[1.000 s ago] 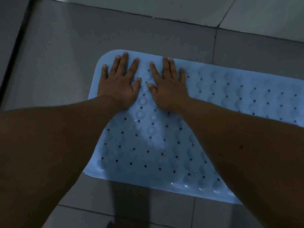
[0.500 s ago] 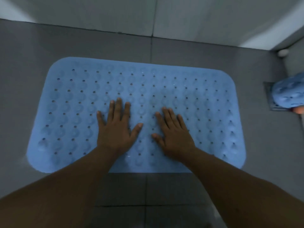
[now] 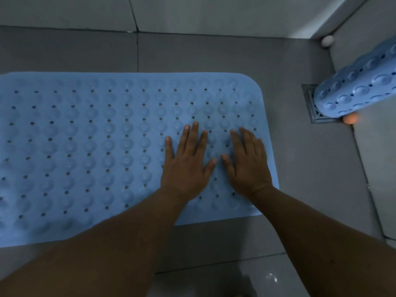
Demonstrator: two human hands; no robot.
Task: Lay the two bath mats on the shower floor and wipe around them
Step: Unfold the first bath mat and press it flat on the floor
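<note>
A light blue bath mat point(image 3: 90, 146) with holes and round bumps lies flat on the grey tiled shower floor point(image 3: 310, 179). My left hand point(image 3: 186, 166) and my right hand point(image 3: 248, 166) both press palm-down on the mat's right end, fingers spread, thumbs nearly touching. A second blue mat point(image 3: 360, 86), rolled up with its suction cups outward, sits at the right edge over the floor drain point(image 3: 310, 103).
Light wall tiles point(image 3: 214, 11) run along the back, meeting a side wall at the right corner. A small white round object point(image 3: 327, 40) sits in that corner. A small orange object point(image 3: 350, 119) shows under the rolled mat. A raised grey ledge point(image 3: 377, 168) runs along the right.
Both hands have slid rightward along the mat, from its left end through the middle to its right end. The view has followed them, and the rolled mat now shows larger at the right.
</note>
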